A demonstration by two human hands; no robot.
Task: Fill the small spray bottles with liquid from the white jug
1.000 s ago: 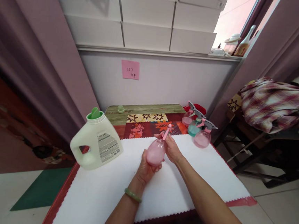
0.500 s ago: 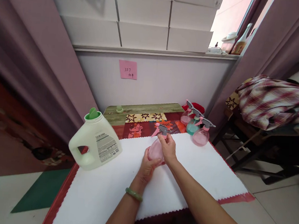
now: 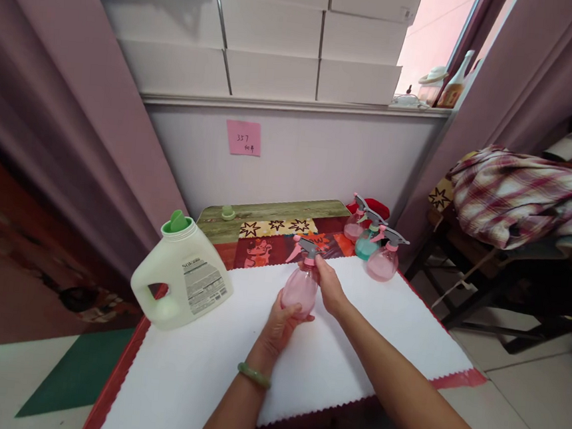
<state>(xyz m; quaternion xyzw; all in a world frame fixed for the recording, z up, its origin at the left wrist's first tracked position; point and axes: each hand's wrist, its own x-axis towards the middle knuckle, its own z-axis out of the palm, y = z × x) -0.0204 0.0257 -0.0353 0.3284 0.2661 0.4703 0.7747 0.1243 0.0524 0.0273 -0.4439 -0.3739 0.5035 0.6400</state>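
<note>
A pink spray bottle [image 3: 301, 289] with a grey-and-pink trigger head [image 3: 307, 247] is held upright over the white cloth. My left hand [image 3: 280, 324], below a green bangle, wraps round the bottle's lower part, its thumb across the front. At the neck, my right hand [image 3: 328, 286] grips the pink collar from the right; some of its fingers are hidden behind the bottle. To the left stands a large pale green detergent jug [image 3: 183, 275] with a green spout insert [image 3: 178, 221] in its mouth.
Several more spray bottles stand at the back right: a pink one [image 3: 382, 264], a teal one [image 3: 366, 245] and another pink one [image 3: 353, 227]. A green cap [image 3: 228, 213] lies at the back. White cloth [image 3: 192, 373] covers the table front. A plaid shirt [image 3: 523, 195] lies at right.
My right hand has slid from over the trigger head's collar to its right side, with the fingers less wrapped over the front. The bottle now stands straighter and shows more of its body.
</note>
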